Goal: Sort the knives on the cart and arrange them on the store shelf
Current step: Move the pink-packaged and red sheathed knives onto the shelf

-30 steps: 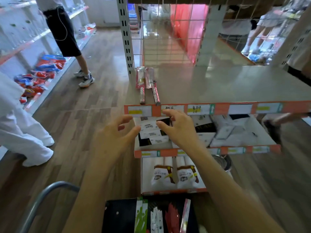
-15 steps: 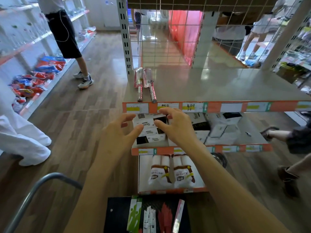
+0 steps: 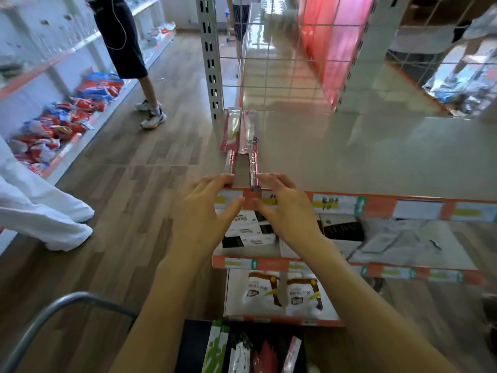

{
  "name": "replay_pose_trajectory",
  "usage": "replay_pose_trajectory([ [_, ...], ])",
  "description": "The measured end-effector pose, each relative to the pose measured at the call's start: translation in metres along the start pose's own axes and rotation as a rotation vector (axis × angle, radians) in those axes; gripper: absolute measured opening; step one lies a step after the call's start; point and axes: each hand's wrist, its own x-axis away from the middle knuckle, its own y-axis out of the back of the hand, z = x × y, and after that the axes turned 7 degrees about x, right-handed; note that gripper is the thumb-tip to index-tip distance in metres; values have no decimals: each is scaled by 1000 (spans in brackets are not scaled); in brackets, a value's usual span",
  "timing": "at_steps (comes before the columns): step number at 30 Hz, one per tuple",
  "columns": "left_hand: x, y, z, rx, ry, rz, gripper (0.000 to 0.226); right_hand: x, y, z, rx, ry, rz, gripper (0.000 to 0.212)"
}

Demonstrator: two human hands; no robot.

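Note:
Two packaged knives lie side by side at the left end of the grey top shelf (image 3: 376,157): the left knife (image 3: 230,141) and the right knife (image 3: 251,146), handles toward me. My left hand (image 3: 204,211) has its fingertips at the left knife's handle end. My right hand (image 3: 285,208) touches the right knife's handle end at the shelf's front edge. Both hands have spread, relaxed fingers and grip nothing. More packaged knives (image 3: 252,354) stand in the cart at the bottom.
The cart's grey handle bar (image 3: 61,305) curves at lower left. Boxes (image 3: 247,232) fill the middle shelf and white bags (image 3: 282,292) the lower one. A wire mesh panel (image 3: 282,63) backs the top shelf. People stand in the aisle at left (image 3: 126,49).
Both hands rose from in front of the middle shelf to the front edge of the top shelf, reaching the two knives' handle ends. The view shifted closer.

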Motion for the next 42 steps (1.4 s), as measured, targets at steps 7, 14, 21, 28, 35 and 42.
replay_pose_trajectory([
  [7, -25, -23, 23, -107, 6, 44, 48, -22, -5, -9, -4, 59, 35, 43],
  [14, -24, -26, 29, -33, 20, 0, 52, -30, -4, -8, -30, -2, 101, 42],
  [21, -23, -29, 31, -32, 46, 14, 49, -32, -1, -4, 10, -22, 133, 44],
  [28, -23, -29, 30, 13, 49, 11, 42, -44, -5, -7, -37, -79, 116, 29],
  [35, -25, -28, 30, -41, 46, 44, 44, -47, -5, -3, 7, -96, 93, 36],
  [42, -37, -24, 27, 21, 60, 23, 35, -68, -12, 1, -2, -18, 5, 36],
])
